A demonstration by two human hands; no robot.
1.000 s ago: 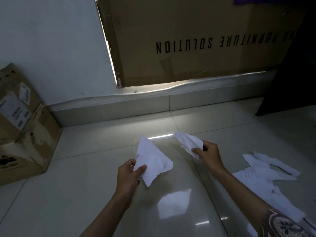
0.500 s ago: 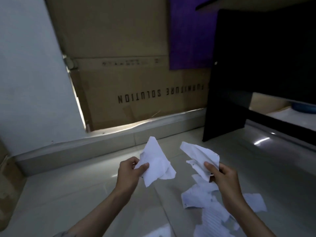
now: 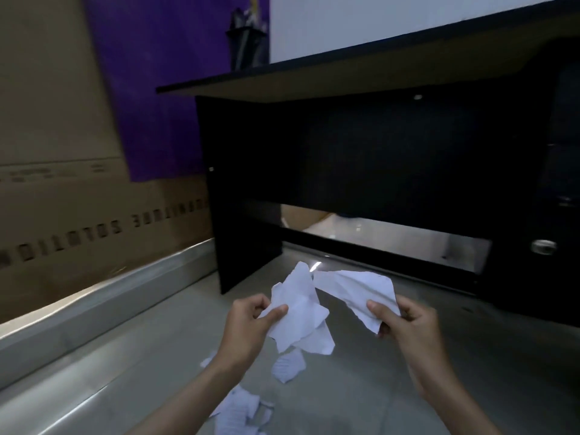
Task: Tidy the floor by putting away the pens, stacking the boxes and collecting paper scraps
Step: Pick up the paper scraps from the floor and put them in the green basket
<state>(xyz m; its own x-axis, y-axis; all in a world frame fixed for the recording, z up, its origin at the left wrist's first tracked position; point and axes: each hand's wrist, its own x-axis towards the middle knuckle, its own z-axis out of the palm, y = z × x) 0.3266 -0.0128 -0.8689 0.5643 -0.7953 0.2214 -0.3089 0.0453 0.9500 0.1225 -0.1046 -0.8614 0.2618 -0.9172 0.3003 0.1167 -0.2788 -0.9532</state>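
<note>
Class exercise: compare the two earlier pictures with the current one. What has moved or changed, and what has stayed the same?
The view has swung right: the stacked boxes at the left are gone from sight, and the dark desk with a pen holder on top now fills the frame. Nothing was picked up or let go. The left hand still pinches its paper scrap, the right hand still pinches its own. Loose scraps remain on the floor.

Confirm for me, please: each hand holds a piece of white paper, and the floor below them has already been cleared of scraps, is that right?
Not quite. The head view shows the left hand and right hand each holding white paper, but the floor is not cleared: paper scraps still lie on it below the hands, with more near the left forearm.
</note>
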